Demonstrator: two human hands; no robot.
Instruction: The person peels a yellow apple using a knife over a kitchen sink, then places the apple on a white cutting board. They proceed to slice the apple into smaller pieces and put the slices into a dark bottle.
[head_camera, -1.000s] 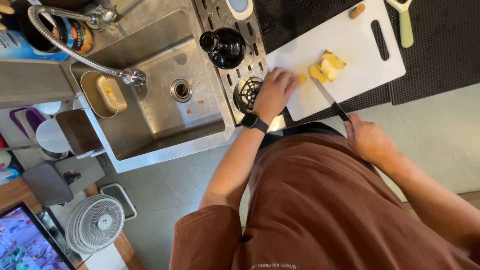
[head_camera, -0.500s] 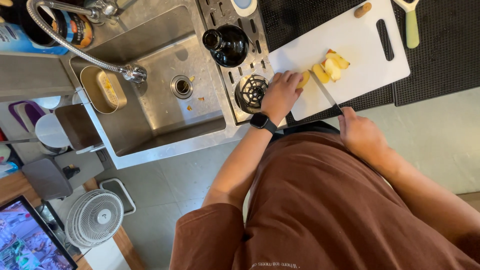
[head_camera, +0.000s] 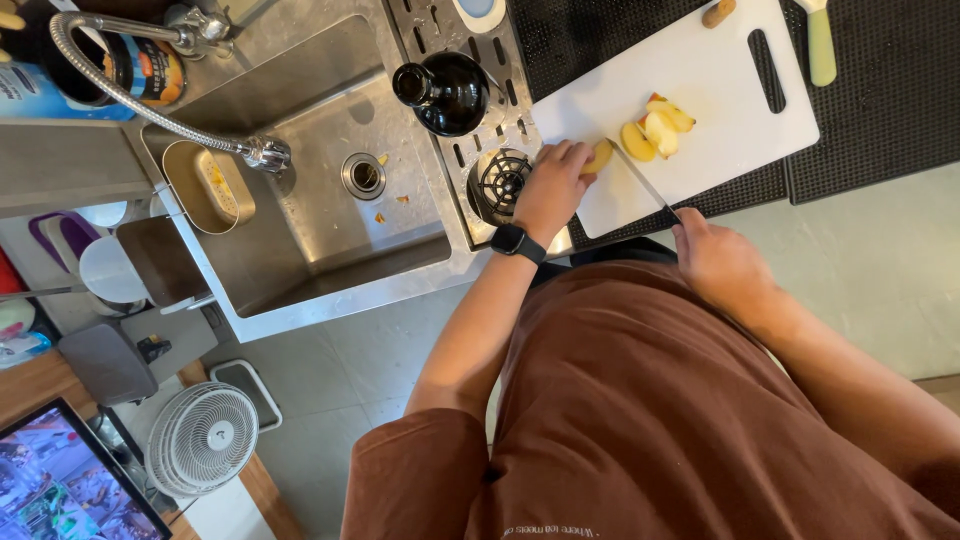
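Observation:
A white cutting board (head_camera: 720, 90) lies on a black mat beside the sink. My left hand (head_camera: 553, 187), with a black watch on its wrist, is closed over a yellow apple piece (head_camera: 600, 156) at the board's left end. My right hand (head_camera: 722, 262) grips the handle of a knife (head_camera: 640, 182), whose blade lies against that piece. Several cut apple slices (head_camera: 655, 130) with red skin lie in a small heap near the middle of the board.
A steel sink (head_camera: 330, 190) with a hose tap (head_camera: 150, 100) and a small metal pan (head_camera: 208, 186) is on the left. A dark round bottle (head_camera: 445, 92) stands on the drain rack. A peeler (head_camera: 820, 40) lies on the mat. A white fan (head_camera: 205, 440) stands on the floor.
My left hand has stayed pressed on the apple piece while the knife has stayed at it; the view has shifted slightly. The slices on the board have not moved.

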